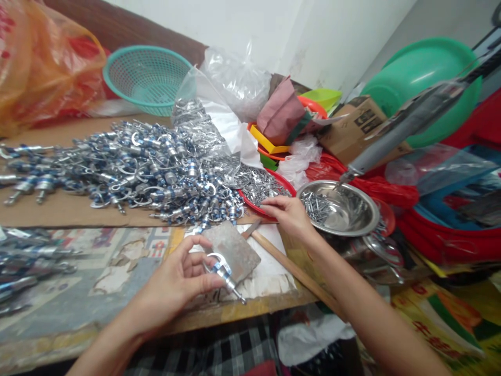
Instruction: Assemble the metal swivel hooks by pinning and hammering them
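Note:
My left hand [186, 271] is closed around a small silver-and-blue metal fitting [225, 274] with a curved clip at its top and a thin rod pointing down to the right. Behind that fitting lies a flat grey metal block [235, 250] on the table edge. My right hand [291, 216] reaches to the near rim of a red tray [287, 183] of small metal pieces [258, 184]. Its fingertips are pinched together at the pieces, and what is between them is too small to make out. A hammer [287, 259] with a wooden handle lies beside the block, under my right forearm.
A large heap of similar fittings [156, 172] covers cardboard at the left. A steel bowl [352, 224] of pins stands right of the tray, below a grey rod-like tool [395, 138]. Behind are a turquoise basket [148, 73], plastic bags and a carton [352, 125].

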A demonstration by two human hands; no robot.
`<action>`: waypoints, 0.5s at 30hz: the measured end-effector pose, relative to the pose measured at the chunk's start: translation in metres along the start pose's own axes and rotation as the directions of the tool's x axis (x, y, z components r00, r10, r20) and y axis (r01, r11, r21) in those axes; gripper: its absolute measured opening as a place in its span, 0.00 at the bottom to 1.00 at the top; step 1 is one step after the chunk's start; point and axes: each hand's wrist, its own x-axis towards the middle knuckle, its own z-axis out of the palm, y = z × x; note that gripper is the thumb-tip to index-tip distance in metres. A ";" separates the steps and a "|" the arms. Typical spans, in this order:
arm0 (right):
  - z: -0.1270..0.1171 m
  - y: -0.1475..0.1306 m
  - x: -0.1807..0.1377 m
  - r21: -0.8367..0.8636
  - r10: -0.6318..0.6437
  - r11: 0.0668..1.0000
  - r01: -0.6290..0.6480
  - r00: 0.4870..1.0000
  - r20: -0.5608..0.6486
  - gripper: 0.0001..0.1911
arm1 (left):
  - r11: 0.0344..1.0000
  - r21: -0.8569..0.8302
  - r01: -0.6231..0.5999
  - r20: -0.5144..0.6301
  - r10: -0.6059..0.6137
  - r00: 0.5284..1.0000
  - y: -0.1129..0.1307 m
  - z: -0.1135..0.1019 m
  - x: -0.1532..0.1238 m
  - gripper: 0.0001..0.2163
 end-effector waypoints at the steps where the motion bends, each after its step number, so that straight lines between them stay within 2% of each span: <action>1: -0.002 -0.013 -0.012 0.064 -0.077 0.995 0.076 0.997 0.019 0.10 | 1.000 0.002 0.001 0.001 -0.001 1.000 0.000 0.000 0.000 0.25; 2: -0.004 -0.026 -0.025 0.167 -0.207 0.966 0.198 0.978 0.038 0.08 | 1.000 0.004 0.002 0.007 -0.002 1.000 0.000 0.000 0.001 0.25; 4: -0.008 -0.048 -0.046 0.257 -0.413 0.887 0.383 0.908 0.076 0.08 | 1.000 0.009 0.000 0.022 0.000 1.000 -0.002 -0.001 0.001 0.25; 6: -0.010 -0.060 -0.060 0.274 -0.508 0.845 0.458 0.849 0.146 0.10 | 1.000 0.010 -0.004 0.035 0.004 0.999 -0.004 -0.003 0.000 0.24; 9: -0.007 -0.063 -0.065 0.277 -0.520 0.843 0.461 0.830 0.203 0.12 | 1.000 0.001 -0.004 0.037 0.004 0.999 -0.005 -0.003 0.000 0.24; 15: 0.010 -0.063 -0.062 0.390 -0.461 0.829 0.401 0.884 0.071 0.09 | 0.999 -0.015 -0.036 0.056 0.037 0.998 -0.005 -0.003 0.002 0.23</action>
